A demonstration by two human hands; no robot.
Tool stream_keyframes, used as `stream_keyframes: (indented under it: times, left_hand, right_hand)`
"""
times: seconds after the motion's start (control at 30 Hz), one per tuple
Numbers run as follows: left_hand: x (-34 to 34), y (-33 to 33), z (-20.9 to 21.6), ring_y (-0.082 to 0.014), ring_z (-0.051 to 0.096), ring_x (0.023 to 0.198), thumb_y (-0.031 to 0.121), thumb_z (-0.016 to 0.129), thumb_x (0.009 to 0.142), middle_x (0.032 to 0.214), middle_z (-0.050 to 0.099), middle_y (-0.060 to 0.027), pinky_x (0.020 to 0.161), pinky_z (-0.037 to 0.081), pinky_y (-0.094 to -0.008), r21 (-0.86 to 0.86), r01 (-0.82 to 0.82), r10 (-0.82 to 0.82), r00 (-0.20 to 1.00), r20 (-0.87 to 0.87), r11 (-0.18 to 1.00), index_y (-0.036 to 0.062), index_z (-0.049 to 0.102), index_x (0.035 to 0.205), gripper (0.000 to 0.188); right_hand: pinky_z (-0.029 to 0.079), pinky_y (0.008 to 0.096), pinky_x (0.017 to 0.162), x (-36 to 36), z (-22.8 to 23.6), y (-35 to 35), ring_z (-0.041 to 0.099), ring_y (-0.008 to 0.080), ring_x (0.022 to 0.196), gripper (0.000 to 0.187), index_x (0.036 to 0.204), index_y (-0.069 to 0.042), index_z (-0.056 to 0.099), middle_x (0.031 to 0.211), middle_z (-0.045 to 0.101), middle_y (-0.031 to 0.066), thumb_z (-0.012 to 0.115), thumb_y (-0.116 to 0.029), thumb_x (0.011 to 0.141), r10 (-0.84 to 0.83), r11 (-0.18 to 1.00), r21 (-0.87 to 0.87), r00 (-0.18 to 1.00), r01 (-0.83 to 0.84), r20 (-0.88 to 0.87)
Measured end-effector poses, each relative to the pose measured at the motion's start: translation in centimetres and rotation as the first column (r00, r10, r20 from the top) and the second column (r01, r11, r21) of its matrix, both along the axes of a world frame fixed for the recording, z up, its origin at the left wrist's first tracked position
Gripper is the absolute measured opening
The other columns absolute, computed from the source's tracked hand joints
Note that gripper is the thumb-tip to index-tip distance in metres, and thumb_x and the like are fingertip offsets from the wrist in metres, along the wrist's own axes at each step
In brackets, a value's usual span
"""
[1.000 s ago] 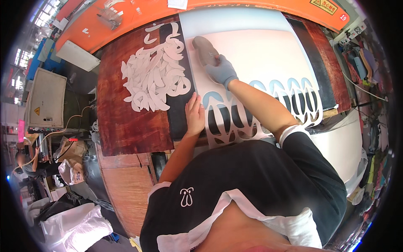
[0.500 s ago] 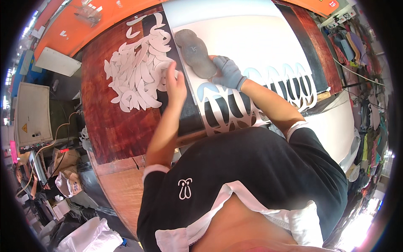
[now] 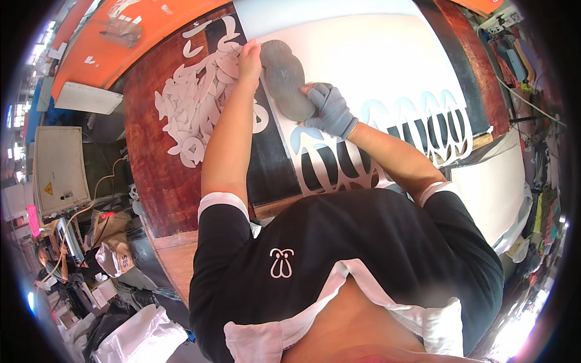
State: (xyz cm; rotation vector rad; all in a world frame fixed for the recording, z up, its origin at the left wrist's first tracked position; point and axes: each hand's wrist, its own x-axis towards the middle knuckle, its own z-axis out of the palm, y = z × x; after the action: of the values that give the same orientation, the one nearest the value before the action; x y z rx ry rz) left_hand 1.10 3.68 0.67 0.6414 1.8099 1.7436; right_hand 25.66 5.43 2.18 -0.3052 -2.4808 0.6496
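In the head view, the bare left hand (image 3: 250, 62) is now reaching to the far-left end of the grey sole-shaped block (image 3: 285, 80); half a second ago it was hovering nearer the body, above the black strip (image 3: 269, 166), and a second ago it was resting beside the left edge of the white sheet (image 3: 375, 54). The block is now pointing more directly away from the body than half a second ago. The gloved right hand (image 3: 330, 112) is keeping to the block's near end, where it was half a second ago; a second ago it was lying across the block's upper face.

The block is extending over the sheet's left margin, between the two hands: its near right side is sitting in the right hand's grip, and its far end is lying just right of the left fingertips. The right hand is closing on the block's edge, thumb on the rim and fingers curling. Whether the left fingers are gripping or only touching, I cannot tell. The pile of pale cut pieces (image 3: 196, 109) is lying left of the left forearm on the red-brown board (image 3: 148, 151). The row of cut-out openings (image 3: 318, 164) is running along the sheet's near side, just below the right hand.
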Motion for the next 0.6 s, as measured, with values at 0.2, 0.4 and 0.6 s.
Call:
stream_keyframes:
  times: [0.2, 0.4, 0.6]
  left_hand:
    - [-0.8, -0.7, 1.7, -0.0169, 0.054, 0.106, 0.020, 0.046, 0.092, 0.114, 0.061, -0.0105, 0.093, 0.039, -0.0271, 0.058, 0.057, -0.060, 0.997, 0.042, 0.997, -0.0020, 0.049, 0.124, 0.039]
    - [0.6, -1.9, 1.5, -0.0169, 0.051, 0.110, 0.024, 0.046, 0.092, 0.121, 0.057, -0.0107, 0.095, 0.037, -0.0285, -0.009, -0.050, 0.048, 0.993, -0.105, 0.999, -0.0014, 0.046, 0.127, 0.043]
    - [7.7, -14.6, 1.2, -0.0196, 0.058, 0.094, 0.022, 0.053, 0.092, 0.109, 0.061, -0.0106, 0.082, 0.045, -0.0306, 0.010, -0.057, 0.057, 0.943, -0.327, 0.998, -0.0002, 0.052, 0.117, 0.034]
  right_hand:
    - [0.045, 0.0395, 0.088, -0.2, 1.1, 0.4, 0.053, 0.0351, 0.099, 0.075, 0.116, -0.005, 0.052, 0.110, 0.056, 0.0136, 0.084, -0.027, 0.051, -0.005, 1.000, 0.026, 0.999, 0.006, -0.034]
    - [0.043, 0.0400, 0.091, 0.0, 0.9, 0.2, 0.052, 0.0347, 0.104, 0.073, 0.120, -0.005, 0.050, 0.113, 0.055, 0.0144, 0.081, -0.028, 0.059, 0.003, 1.000, 0.004, 0.998, -0.004, 0.061]
    - [0.044, 0.0403, 0.091, 7.9, 1.7, 2.3, 0.053, 0.0343, 0.107, 0.058, 0.123, -0.008, 0.050, 0.118, 0.054, 0.0154, 0.072, -0.029, 0.074, -0.122, 0.990, -0.062, 0.992, 0.124, 0.041]
